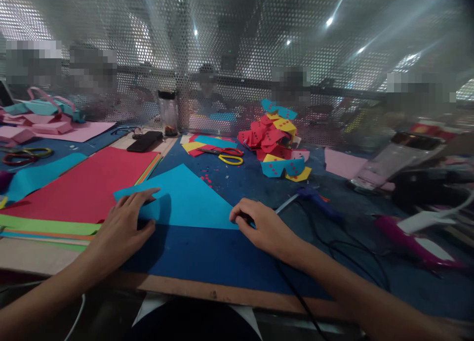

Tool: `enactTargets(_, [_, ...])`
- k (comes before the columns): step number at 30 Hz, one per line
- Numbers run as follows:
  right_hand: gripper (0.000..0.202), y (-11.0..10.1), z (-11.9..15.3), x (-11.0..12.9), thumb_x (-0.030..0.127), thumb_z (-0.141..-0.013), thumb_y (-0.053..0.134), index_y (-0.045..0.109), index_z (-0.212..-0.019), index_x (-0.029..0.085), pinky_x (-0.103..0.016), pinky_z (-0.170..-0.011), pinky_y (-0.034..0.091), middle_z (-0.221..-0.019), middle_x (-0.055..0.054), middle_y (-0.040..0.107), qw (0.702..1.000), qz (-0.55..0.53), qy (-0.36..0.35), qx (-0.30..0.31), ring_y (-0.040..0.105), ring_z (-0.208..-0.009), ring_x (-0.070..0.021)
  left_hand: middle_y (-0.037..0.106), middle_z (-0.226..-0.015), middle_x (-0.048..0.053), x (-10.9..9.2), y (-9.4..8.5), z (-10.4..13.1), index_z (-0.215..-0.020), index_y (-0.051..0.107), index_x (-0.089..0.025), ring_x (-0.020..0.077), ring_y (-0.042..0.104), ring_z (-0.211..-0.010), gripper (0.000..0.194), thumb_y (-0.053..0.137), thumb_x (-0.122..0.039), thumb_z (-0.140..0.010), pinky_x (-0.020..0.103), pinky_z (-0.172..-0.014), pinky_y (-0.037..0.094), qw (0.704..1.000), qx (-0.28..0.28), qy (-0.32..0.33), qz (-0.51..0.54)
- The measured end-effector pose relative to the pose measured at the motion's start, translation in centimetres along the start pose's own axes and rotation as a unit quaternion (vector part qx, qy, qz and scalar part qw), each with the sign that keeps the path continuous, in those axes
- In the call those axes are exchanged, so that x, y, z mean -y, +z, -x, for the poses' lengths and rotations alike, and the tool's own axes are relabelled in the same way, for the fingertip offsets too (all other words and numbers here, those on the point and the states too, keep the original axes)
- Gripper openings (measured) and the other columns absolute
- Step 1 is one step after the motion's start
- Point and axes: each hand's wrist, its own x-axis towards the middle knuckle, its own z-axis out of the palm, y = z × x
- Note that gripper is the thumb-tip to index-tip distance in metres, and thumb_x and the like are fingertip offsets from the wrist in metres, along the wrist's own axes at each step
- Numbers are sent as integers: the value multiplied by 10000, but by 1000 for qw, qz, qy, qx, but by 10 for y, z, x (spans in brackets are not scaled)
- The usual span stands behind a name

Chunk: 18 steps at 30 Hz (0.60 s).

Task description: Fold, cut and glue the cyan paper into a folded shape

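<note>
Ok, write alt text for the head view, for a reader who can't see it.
A person's left hand and right hand are at opposite corners of a bright blue paper sheet on a dark blue table. A paper stack topped by red lies to the left; beyond the sheet are scissors and a heap of coloured paper pieces.

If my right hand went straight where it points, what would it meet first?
The blue sheet, most likely: its right corner is at your right hand. Whether the hand would push the sheet or skim over it is unclear.
</note>
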Motion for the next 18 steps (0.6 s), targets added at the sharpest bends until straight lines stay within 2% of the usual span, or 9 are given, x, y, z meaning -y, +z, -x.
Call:
enactTargets(5, [203,0,0,1,58,-878,518,657,-887,206,-320,-784,381,-890,-5,673,1000,2,7,2,589,-783,-157,673,-1157,117,4,-6,-1,-1408,454,-228,362,599,-1111,580,479,-314,-834,505,-839,506,1000,9,-15,25])
enactTargets(14, [205,0,-1,0,43,-863,527,660,-874,199,-309,-753,373,-879,-5,671,1000,8,-5,-5,585,-783,-155,677,-1120,103,13,-10,-3,-1400,454,-239,320,628,-1066,571,473,-294,-832,498,-893,507,998,11,-14,60])
enactTargets(18, [205,0,-1,-1,51,-866,522,660,-883,202,-313,-755,374,-882,-3,671,1000,8,-6,-5,585,-780,-157,685,-1147,100,18,-11,-3,-1408,455,-254,329,629,-1106,586,455,-281,-823,486,-889,521,998,19,-15,61])
